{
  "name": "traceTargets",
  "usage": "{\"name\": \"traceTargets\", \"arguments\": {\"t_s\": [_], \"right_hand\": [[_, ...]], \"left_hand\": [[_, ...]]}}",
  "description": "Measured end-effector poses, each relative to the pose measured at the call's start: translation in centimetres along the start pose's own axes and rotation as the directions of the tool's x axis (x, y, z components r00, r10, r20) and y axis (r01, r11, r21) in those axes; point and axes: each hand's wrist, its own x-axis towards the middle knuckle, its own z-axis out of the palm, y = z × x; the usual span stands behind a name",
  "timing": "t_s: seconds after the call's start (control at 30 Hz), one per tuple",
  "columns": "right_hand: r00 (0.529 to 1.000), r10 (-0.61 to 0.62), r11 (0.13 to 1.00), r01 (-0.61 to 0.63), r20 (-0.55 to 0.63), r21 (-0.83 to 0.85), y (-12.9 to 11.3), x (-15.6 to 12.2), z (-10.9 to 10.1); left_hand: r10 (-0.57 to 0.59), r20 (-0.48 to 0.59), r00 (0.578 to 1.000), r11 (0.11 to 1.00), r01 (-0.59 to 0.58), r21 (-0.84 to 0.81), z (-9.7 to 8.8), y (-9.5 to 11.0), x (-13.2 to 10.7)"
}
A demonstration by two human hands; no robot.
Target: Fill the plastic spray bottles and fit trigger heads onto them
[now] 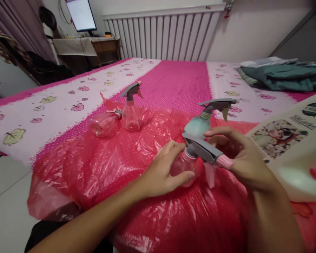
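Keeping the near pink spray bottle (189,156) steady matters most, and it serves as the landmark here. Your left hand (164,172) grips its clear body, thumb on the near side, fingers curved around the far side. Your right hand (242,158) is just beyond its grey head, fingers curled; whether they touch anything, you cannot tell from this view. The near bottle's pink nozzle points right, its trigger hanging below.

Beneath it, a crinkled red plastic sheet (94,165) looks slippery, so hold the body firmly but do not squeeze the thin-looking wall. Just behind it stands a teal spray bottle (198,125); keep your right knuckles from knocking that over. Farther off, to its left, one clear bottle (131,116) stands upright beside another lying on its side (104,123). A printed cream sheet (313,137) lies to its right.
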Motion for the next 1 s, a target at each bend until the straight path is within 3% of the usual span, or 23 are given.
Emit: {"name": "traceTargets", "arguments": {"t_s": [0.13, 0.43, 0.57, 0.73, 0.9, 1.0], "right_hand": [[0.995, -0.105, 0.992, 0.104, -0.003, -0.073, 0.4, 0.5, 0.2], [0.988, -0.139, 0.973, 0.149, 0.069, -0.175, 0.4, 0.7, 2.6], [0.980, -0.196, 0.966, 0.185, -0.040, -0.183, 0.3, 0.8, 3.4], [0.960, -0.211, 0.932, 0.142, -0.182, -0.333, -0.4, 1.0, 4.5], [0.915, -0.259, 0.870, 0.081, -0.310, -0.487, -1.2, 0.9, 5.5], [0.885, -0.328, 0.809, 0.083, -0.330, -0.581, -1.4, 0.9, 5.8]], "left_hand": [[-0.002, 0.012, 1.000, 1.000, 0.001, 0.014, 0.0, 0.1, -0.1], [0.022, -0.001, 1.000, 1.000, -0.022, 0.000, 0.4, 0.1, 0.1], [0.019, -0.015, 1.000, 1.000, -0.018, 0.014, 0.6, 0.1, 0.1], [0.060, -0.025, 0.998, 0.988, -0.056, 0.143, 0.9, 0.3, 0.1], [0.100, 0.011, 0.995, 0.970, -0.100, 0.221, 1.1, 0.8, 0.1], [0.094, 0.007, 0.996, 0.970, -0.093, 0.223, 1.2, 0.7, 0.2]]}}
